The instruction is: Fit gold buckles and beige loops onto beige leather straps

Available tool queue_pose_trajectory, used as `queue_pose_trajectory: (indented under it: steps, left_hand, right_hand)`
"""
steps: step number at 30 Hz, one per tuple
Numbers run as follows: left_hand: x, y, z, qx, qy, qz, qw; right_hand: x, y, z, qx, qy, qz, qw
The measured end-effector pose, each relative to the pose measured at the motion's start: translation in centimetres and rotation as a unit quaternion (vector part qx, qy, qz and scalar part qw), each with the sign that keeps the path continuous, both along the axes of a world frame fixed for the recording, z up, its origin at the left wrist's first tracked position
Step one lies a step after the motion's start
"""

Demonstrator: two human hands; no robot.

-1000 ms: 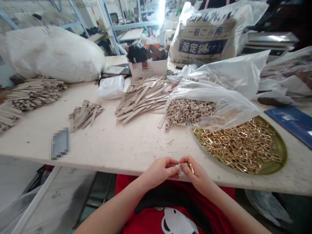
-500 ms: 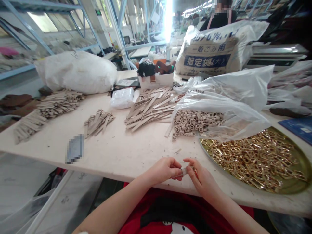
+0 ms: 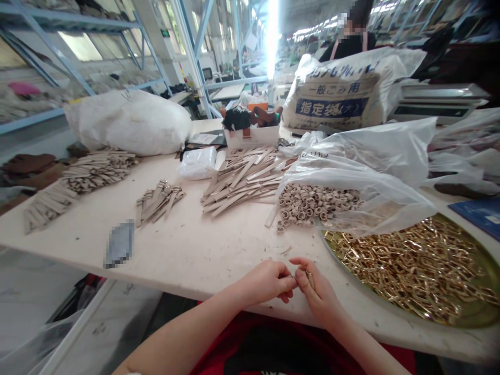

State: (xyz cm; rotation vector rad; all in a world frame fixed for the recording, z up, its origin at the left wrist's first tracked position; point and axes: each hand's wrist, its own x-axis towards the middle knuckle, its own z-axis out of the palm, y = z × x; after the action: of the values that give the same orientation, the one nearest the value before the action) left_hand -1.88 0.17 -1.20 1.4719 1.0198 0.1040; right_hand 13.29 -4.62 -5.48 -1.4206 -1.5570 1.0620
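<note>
My left hand (image 3: 275, 281) and my right hand (image 3: 318, 292) meet just above the table's front edge. A gold buckle (image 3: 311, 280) shows between the fingers of my right hand. The thumb and forefinger of my left hand are pinched together against the right fingertips; what they grip is almost wholly covered. Beyond my hands, small beige loops (image 3: 299, 203) spill from a clear plastic bag (image 3: 375, 182). To the right, gold buckles (image 3: 422, 265) fill a round tray (image 3: 476, 321).
Beige strips lie on the table (image 3: 203, 250) in a large pile (image 3: 242, 179), a small bunch (image 3: 159, 202) and a stack (image 3: 99, 169) at left. Behind stand a white box (image 3: 253, 138), a stuffed white sack (image 3: 128, 122) and a printed bag (image 3: 332, 94). A person (image 3: 351, 44) is farther back.
My fingertips have drawn closer together, and the pale piece that showed between them is now mostly covered. The view has tilted slightly, so the table sits a little lower.
</note>
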Motion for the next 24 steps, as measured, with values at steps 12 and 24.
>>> queue_pose_trajectory:
  steps: [12, 24]
  left_hand:
    - [-1.9, 8.8, -0.3, 0.41, 0.214, -0.084, 0.883]
    - [-4.4, 20.7, -1.7, 0.543, 0.328, 0.052, 0.771]
  right_hand:
    - [0.7, 3.4, -1.1, 0.113, -0.191, 0.037, 0.974]
    - [0.4, 3.3, -1.2, 0.081, -0.177, 0.036, 0.98]
